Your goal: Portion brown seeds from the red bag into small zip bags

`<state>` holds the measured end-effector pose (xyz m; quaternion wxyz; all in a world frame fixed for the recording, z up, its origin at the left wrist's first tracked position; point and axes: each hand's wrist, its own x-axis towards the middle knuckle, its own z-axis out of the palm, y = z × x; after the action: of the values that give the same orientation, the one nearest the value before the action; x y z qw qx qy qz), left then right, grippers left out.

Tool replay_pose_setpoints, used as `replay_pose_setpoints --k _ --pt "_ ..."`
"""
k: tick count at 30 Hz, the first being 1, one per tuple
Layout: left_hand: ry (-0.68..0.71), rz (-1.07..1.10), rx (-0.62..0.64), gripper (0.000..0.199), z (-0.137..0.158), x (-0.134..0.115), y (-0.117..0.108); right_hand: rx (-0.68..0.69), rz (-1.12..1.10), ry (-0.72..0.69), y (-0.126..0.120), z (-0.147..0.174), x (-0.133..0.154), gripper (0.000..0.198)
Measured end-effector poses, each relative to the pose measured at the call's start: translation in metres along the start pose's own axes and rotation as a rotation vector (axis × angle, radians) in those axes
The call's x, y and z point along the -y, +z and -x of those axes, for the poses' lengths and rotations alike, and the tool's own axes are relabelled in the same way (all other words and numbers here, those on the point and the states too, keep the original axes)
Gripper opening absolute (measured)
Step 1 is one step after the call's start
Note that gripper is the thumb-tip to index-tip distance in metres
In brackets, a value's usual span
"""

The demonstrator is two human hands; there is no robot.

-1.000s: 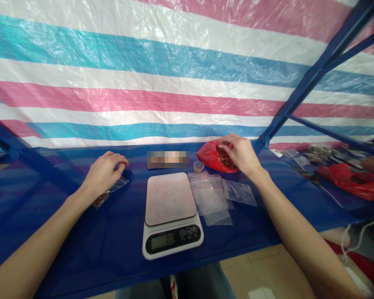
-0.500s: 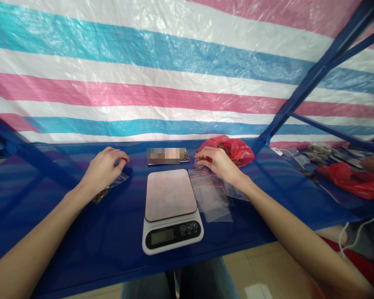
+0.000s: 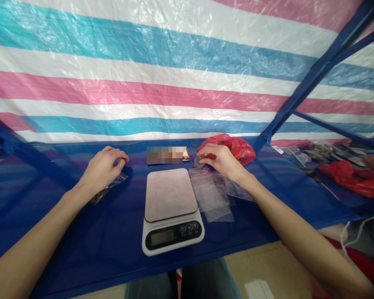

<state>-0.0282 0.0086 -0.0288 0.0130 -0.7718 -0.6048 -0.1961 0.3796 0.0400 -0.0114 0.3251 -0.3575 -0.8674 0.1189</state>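
Observation:
My left hand (image 3: pixel 107 163) hovers over the blue table with loosely curved fingers and a gap at the thumb; nothing shows in it. Below its wrist lies a small clear bag of brown bits (image 3: pixel 100 195). My right hand (image 3: pixel 220 160) is at the back, fingers pinched on some brown bits, just above a small clear cup (image 3: pixel 198 162). Behind it spreads a red plastic bag (image 3: pixel 244 148) holding more brown bits, partly covered by the hand. A white kitchen scale (image 3: pixel 171 195) reading 0.0 stands between my hands.
Flat clear zip bags (image 3: pixel 213 195) lie right of the scale, partly under my right forearm. A phone (image 3: pixel 166 155) with a blurred screen rests behind the scale. Blue metal bars (image 3: pixel 299 91) frame the table. At far right are another red bag (image 3: pixel 350 178) and a co-worker's hand.
My right hand has shifted slightly right, so more of the small clear cup shows beneath its fingers. My left hand has hardly moved. The scale's reading is unchanged.

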Motion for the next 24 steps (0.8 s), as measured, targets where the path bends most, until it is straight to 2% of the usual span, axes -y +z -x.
replay_pose_setpoints --k 6,13,17,19,21,24 --pt "0.002 0.001 0.019 0.034 0.000 -0.002 -0.001 0.007 0.000 -0.007 -0.004 0.000 0.002 0.008" --pt "0.006 0.017 0.007 0.033 0.000 0.001 0.001 0.053 -0.064 -0.044 -0.011 0.000 0.004 0.029" --pt "0.011 0.025 0.009 0.034 0.000 0.000 0.001 -0.008 -0.049 -0.036 -0.016 0.000 0.001 0.043" --pt "0.011 0.028 0.007 0.034 0.000 0.000 0.000 -0.091 0.057 0.017 -0.024 0.000 -0.003 0.047" --pt "0.010 0.032 0.002 0.033 0.000 0.001 0.001 -0.129 0.217 0.115 -0.034 0.001 -0.009 0.042" --pt "0.017 0.036 -0.007 0.032 0.000 0.005 0.003 -0.066 0.474 0.328 -0.046 0.003 -0.023 0.032"
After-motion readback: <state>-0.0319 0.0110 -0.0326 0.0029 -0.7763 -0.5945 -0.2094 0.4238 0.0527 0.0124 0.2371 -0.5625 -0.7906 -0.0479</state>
